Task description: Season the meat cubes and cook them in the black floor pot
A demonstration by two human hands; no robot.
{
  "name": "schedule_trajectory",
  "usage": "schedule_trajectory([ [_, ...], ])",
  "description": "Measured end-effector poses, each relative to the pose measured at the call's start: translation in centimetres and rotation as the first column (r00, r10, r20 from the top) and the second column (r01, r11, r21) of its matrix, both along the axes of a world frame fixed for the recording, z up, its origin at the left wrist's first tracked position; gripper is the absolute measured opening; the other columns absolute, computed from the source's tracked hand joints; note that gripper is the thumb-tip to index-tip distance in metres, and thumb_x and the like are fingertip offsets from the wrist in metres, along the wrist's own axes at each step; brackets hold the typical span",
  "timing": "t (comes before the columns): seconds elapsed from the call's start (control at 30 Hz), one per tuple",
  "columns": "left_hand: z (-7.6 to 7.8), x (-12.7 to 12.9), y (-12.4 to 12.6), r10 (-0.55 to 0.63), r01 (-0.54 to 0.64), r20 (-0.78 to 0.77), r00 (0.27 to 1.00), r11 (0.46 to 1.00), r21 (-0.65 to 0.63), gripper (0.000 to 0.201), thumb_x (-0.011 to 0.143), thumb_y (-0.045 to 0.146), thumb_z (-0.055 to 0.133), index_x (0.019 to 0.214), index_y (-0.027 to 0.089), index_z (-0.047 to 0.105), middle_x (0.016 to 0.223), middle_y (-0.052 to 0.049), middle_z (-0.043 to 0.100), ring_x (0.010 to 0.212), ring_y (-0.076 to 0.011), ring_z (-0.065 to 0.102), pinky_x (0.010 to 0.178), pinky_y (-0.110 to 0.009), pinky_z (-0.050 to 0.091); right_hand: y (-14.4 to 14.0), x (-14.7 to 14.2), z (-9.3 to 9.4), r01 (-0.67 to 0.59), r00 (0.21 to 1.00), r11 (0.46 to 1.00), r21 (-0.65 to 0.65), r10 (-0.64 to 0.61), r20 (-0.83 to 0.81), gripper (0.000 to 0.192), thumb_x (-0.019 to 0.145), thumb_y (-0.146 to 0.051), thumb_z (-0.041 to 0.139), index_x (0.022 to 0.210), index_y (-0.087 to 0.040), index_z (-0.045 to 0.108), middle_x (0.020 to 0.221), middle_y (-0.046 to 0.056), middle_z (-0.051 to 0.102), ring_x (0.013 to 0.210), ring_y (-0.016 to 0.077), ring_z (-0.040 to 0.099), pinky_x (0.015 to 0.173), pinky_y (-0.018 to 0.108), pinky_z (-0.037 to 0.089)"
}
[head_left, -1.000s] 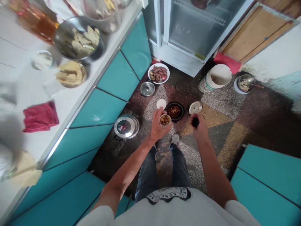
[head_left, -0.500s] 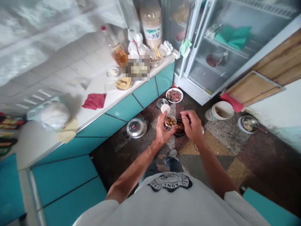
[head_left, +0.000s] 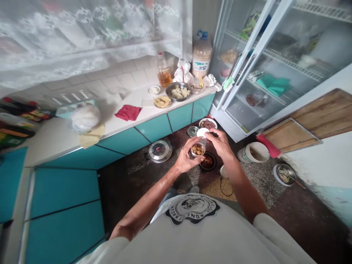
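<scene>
My left hand [head_left: 184, 160] holds a small clear cup [head_left: 197, 149] filled with brown round pieces, at chest height over the floor. My right hand [head_left: 220, 145] pinches a white round lid [head_left: 202, 132] just above and behind the cup. Below them on the floor sits a black pot [head_left: 208, 161] with more brown pieces in it. My legs and white shirt fill the bottom of the view.
On the floor lie a large steel lid [head_left: 160, 151], a small steel lid [head_left: 193, 131], a white bowl [head_left: 208, 123], a white bucket [head_left: 254, 153] and a metal bowl [head_left: 285, 174]. A teal cabinet counter [head_left: 123, 126] runs on the left. A glass-door fridge [head_left: 255, 73] stands behind.
The view has risen and tilted up, showing the counter and fridge. My right hand moved from beside the cup to the white lid, which is now lifted near the cup.
</scene>
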State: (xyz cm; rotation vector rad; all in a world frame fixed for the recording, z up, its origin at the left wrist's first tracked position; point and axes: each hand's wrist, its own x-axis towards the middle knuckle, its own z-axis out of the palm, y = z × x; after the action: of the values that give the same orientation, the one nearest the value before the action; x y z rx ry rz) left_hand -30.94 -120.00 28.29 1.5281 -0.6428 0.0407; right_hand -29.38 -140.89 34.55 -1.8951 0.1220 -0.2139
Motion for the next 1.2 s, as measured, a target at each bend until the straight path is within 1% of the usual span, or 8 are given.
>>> schedule_trajectory([
  [0.07, 0.0, 0.2, 0.5, 0.002, -0.003, -0.084, 0.996, 1.0, -0.015, 0.078, 0.088, 0.052, 0.093, 0.155, 0.021, 0.068, 0.153, -0.019, 0.069, 0.133, -0.0343, 0.073, 0.115, -0.053, 0.062, 0.5, -0.5, 0.7, 0.016, 0.991, 0.993, -0.116, -0.001, 0.136, 0.03, 0.097, -0.054, 0.078, 0.096, -0.025, 0.082, 0.093, 0.004, 0.081, 0.084, 0.0244, 0.072, 0.084, 0.04, 0.062],
  [0.17, -0.3, 0.7, 0.8, -0.028, 0.014, -0.222, 0.975, 0.998, -0.067, 0.072, 0.089, 0.049, 0.092, 0.148, 0.017, 0.068, 0.132, -0.015, 0.079, 0.112, -0.0269, 0.078, 0.103, -0.045, 0.066, 1.6, -1.7, 1.6, -0.049, 0.938, 0.927, -0.371, 0.17, 0.301, 0.022, 0.105, -0.045, 0.073, 0.106, -0.029, 0.088, 0.111, 0.007, 0.083, 0.103, 0.0271, 0.077, 0.099, 0.044, 0.063],
  [0.3, -0.5, 1.7, 1.1, -0.086, 0.041, -0.294, 0.952, 0.987, -0.155, 0.079, 0.085, 0.055, 0.094, 0.149, 0.019, 0.066, 0.122, -0.011, 0.081, 0.105, -0.0241, 0.079, 0.097, -0.04, 0.068, 3.3, -3.2, 1.8, -0.08, 0.91, 0.803, -0.591, 0.301, 0.286, 0.026, 0.111, -0.039, 0.068, 0.126, -0.036, 0.089, 0.12, 0.008, 0.082, 0.112, 0.0274, 0.077, 0.104, 0.043, 0.064],
  [0.43, -0.4, 2.9, 2.3, -0.13, 0.072, -0.301, 0.945, 0.978, -0.197, 0.094, 0.084, 0.059, 0.096, 0.161, 0.019, 0.059, 0.121, -0.011, 0.081, 0.098, -0.0229, 0.08, 0.092, -0.038, 0.068, 4.7, -3.3, 1.7, -0.068, 0.897, 0.748, -0.661, 0.335, 0.288, 0.027, 0.111, -0.038, 0.067, 0.127, -0.035, 0.088, 0.125, 0.009, 0.079, 0.115, 0.0285, 0.077, 0.108, 0.045, 0.065],
  [0.63, 0.4, 4.8, 5.1, -0.173, 0.137, -0.215, 0.961, 0.975, -0.174, 0.085, 0.086, 0.057, 0.094, 0.157, 0.021, 0.063, 0.132, -0.012, 0.08, 0.108, -0.0253, 0.08, 0.096, -0.038, 0.068, 7.3, -1.9, 3.1, -0.1, 0.897, 0.805, -0.585, 0.328, 0.297, 0.017, 0.107, -0.04, 0.073, 0.116, -0.031, 0.085, 0.137, 0.01, 0.076, 0.127, 0.0294, 0.076, 0.115, 0.047, 0.064],
  [0.8, 1.0, 6.1, 6.9, -0.098, 0.085, -0.152, 0.983, 0.992, -0.09, 0.077, 0.091, 0.044, 0.087, 0.159, 0.02, 0.062, 0.137, -0.012, 0.078, 0.11, -0.0251, 0.079, 0.096, -0.037, 0.067, 9.7, -0.1, 3.8, -0.108, 0.907, 0.86, -0.499, 0.29, 0.304, 0.012, 0.102, -0.038, 0.082, 0.109, -0.029, 0.077, 0.124, 0.009, 0.081, 0.122, 0.0289, 0.078, 0.113, 0.049, 0.062],
  [1.0, 0.0, 7.8, 8.3, -0.001, -0.002, -0.068, 0.998, 0.999, -0.046, 0.071, 0.088, 0.033, 0.086, 0.155, 0.021, 0.065, 0.15, -0.014, 0.074, 0.127, -0.0307, 0.077, 0.111, -0.045, 0.064, 11.7, 1.8, 3.4, -0.108, 0.927, 0.863, -0.493, 0.267, 0.263, 0.019, 0.096, -0.039, 0.088, 0.108, -0.029, 0.076, 0.127, 0.009, 0.083, 0.123, 0.0296, 0.078, 0.114, 0.05, 0.062],
  [1.2, -1.0, 9.3, 9.1, 0.013, -0.017, -0.08, 0.997, 0.998, -0.057, 0.071, 0.09, 0.037, 0.087, 0.155, 0.022, 0.064, 0.149, -0.014, 0.074, 0.132, -0.0316, 0.075, 0.116, -0.048, 0.061, 13.9, 2.7, 2.8, -0.03, 0.936, 0.862, -0.507, 0.202, 0.289, 0.015, 0.097, -0.038, 0.086, 0.106, -0.031, 0.076, 0.126, 0.008, 0.082, 0.125, 0.0302, 0.077, 0.117, 0.051, 0.061],
])
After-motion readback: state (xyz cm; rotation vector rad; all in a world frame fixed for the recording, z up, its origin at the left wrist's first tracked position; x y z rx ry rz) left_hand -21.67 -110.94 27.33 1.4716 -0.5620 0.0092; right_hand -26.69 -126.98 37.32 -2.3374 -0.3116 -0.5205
